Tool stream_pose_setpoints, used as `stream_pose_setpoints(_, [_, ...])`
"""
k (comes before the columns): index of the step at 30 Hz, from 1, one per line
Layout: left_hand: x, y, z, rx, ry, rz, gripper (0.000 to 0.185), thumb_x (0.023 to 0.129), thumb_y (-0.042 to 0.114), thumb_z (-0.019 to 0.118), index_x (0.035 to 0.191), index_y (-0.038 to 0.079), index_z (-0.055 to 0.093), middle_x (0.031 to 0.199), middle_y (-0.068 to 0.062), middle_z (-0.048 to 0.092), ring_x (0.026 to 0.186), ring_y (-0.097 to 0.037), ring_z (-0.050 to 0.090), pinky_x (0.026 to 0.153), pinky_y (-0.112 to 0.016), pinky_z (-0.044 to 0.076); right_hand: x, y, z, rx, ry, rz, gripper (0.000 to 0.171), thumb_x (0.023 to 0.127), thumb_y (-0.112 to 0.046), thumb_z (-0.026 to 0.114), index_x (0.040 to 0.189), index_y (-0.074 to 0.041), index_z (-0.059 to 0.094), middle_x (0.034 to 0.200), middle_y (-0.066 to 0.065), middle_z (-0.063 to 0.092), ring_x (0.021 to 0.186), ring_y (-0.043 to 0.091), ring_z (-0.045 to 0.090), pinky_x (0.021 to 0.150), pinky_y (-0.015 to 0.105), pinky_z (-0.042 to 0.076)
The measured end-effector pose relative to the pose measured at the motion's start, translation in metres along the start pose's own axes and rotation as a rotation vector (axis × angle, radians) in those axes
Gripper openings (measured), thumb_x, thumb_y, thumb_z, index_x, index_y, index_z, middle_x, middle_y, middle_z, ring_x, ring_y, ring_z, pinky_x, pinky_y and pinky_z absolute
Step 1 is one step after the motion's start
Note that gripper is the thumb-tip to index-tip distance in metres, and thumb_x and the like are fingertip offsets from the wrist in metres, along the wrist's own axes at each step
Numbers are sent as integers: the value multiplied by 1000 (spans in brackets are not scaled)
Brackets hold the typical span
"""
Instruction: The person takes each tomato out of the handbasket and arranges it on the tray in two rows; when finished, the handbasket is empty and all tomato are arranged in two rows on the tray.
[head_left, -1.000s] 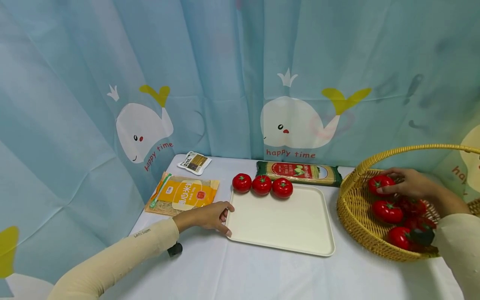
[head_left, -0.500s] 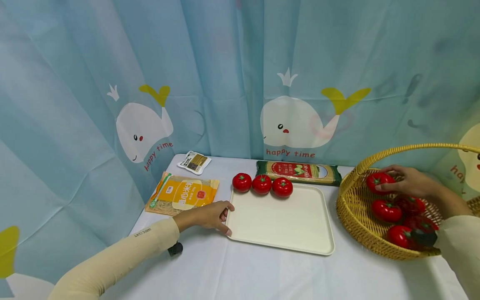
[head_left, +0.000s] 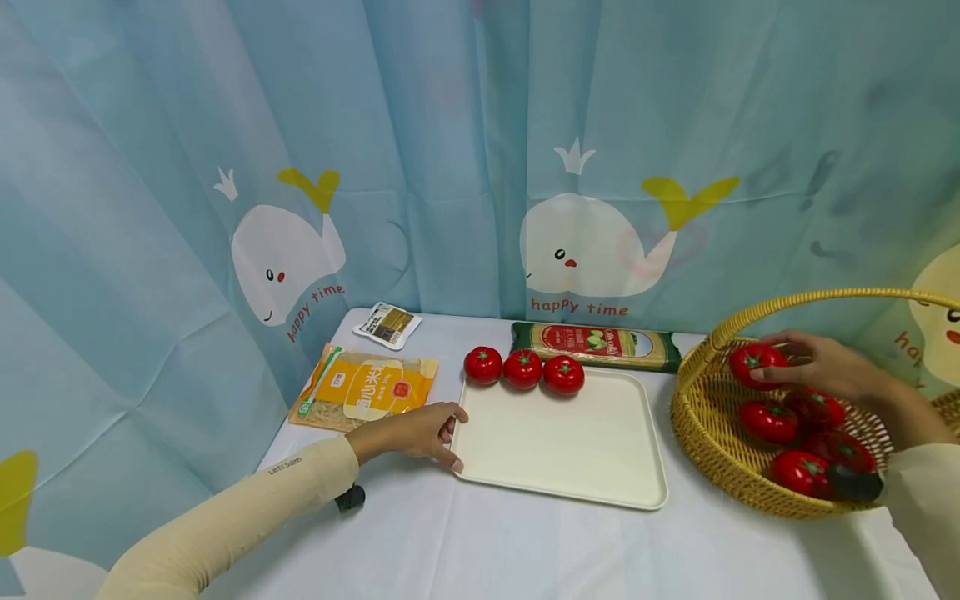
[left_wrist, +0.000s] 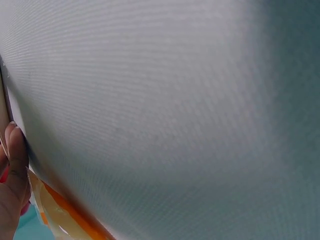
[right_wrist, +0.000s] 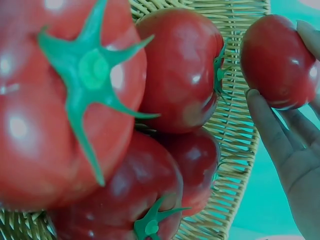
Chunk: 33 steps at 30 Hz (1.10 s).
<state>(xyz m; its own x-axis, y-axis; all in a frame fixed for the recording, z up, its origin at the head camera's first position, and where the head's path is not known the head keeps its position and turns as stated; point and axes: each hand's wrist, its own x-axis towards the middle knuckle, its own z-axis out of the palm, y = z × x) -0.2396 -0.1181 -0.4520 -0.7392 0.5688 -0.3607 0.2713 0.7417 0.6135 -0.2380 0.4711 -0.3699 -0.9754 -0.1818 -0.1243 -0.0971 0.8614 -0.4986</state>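
Head view: a red tomato (head_left: 757,360) sits at the right of the frame, just inside the far rim of the wicker basket (head_left: 701,433), under the arch of its handle. The right hand (head_left: 821,367) has its fingers and thumb curled round this tomato; the tomato looks raised clear of the others, though contact below it is hidden. Right wrist view: the same tomato (right_wrist: 277,60) appears at upper right, fingertips (right_wrist: 262,117) against its lower side, the grip narrow and on the glossy skin.

Other tomatoes in the basket (head_left: 767,419) lie lower right of the held one, close together. Left of the basket, at frame centre, a cream tray (head_left: 600,467) rests on the tabletop (head_left: 465,550). Three tomatoes (head_left: 522,369) stand in a row along its far edge, touching or nearly so. The left hand (head_left: 420,432) rests with its fingers loosely extended against the tray's left edge, gripping nothing. Left wrist view shows mostly white cloth; only a fingertip (left_wrist: 17,150) is legible.

Behind the tray: a green noodle packet (head_left: 596,345). At left centre: a yellow packet (head_left: 363,390) and a small sachet (head_left: 388,323).

Risk, judged: the smooth skin and fingertip hold could let the tomato slip and roll. The basket handle arches close above the hand, so a lift could knock it. A round tomato set on the flat tray may roll into the row.
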Motion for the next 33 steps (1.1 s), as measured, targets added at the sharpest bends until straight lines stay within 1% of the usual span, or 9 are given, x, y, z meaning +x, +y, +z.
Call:
stream_pose_setpoints(1, [0, 0, 0, -1, -1, -3, 69, 75, 26, 90, 130, 8, 53, 93, -1, 52, 85, -13, 50, 75, -24, 42, -2, 0, 1, 4, -2, -6, 62, 96, -37, 67, 141, -1, 45, 136, 33, 53, 119, 40, 56, 85, 50, 51])
stream_pose_setpoints(2, [0, 0, 0, 0, -1, -4, 69, 75, 26, 90, 130, 8, 53, 93, -1, 52, 85, -13, 50, 75, -24, 43, -3, 0, 1, 7, 0, -5, 62, 96, -37, 67, 141, -1, 44, 136, 33, 53, 118, 37, 56, 85, 52, 50])
stream_pose_setpoints(5, [0, 0, 0, 0, 0, 0, 69, 75, 26, 90, 130, 8, 53, 94, -1, 52, 86, -13, 50, 75, -24, 43, -8, 1, 2, 26, 3, -10, 61, 97, -34, 66, 142, 0, 42, 132, 31, 55, 107, 12, 60, 80, 46, 52])
stream_pose_setpoints(8, [0, -1, -1, 3, 2, 8, 69, 75, 26, 90, 130, 8, 53, 95, -1, 52, 86, -13, 50, 76, -24, 43, -12, 2, 3, 64, 6, -19, 58, 98, -30, 66, 142, -1, 42, 125, 13, 62, 94, -10, 54, 74, 33, 53])
stream_pose_setpoints(14, [1, -3, 0, 6, 2, 16, 69, 75, 27, 90, 130, 8, 53, 94, 0, 52, 85, -12, 50, 75, -23, 43, -18, 0, 5, 166, -13, -21, 57, 99, -25, 64, 147, -6, 39, 109, -31, 54, 88, 6, 69, 72, 27, 54])
stream_pose_setpoints(17, [1, -3, 1, 2, 4, 16, 69, 74, 26, 91, 130, 8, 53, 93, -1, 52, 85, -12, 50, 75, -24, 42, -21, -2, 8, 233, -24, -34, 56, 100, -20, 63, 149, -5, 39, 108, -34, 56, 89, 9, 71, 72, 30, 58])
stream_pose_setpoints(23, [1, -2, 2, 2, 7, 11, 69, 74, 26, 91, 130, 8, 53, 93, -1, 52, 85, -12, 50, 74, -24, 42, -25, -8, 11, 318, -38, -78, 51, 100, -11, 60, 148, -7, 43, 112, -27, 63, 94, 4, 69, 73, 33, 60])
stream_pose_setpoints(26, [1, -3, 2, 5, 7, 13, 70, 74, 27, 91, 130, 8, 53, 93, -1, 52, 85, -12, 50, 74, -24, 42, -27, -12, 12, 314, -46, -123, 51, 100, -7, 59, 148, -5, 41, 116, -28, 61, 95, 4, 69, 73, 33, 60])
stream_pose_setpoints(33, [2, -5, 3, 5, 7, 14, 70, 74, 27, 91, 130, 8, 53, 93, 0, 52, 85, -12, 50, 75, -24, 42, -34, -26, 11, 199, -75, -74, 59, 102, -24, 60, 153, -7, 35, 120, -34, 51, 100, -2, 64, 75, 28, 56])
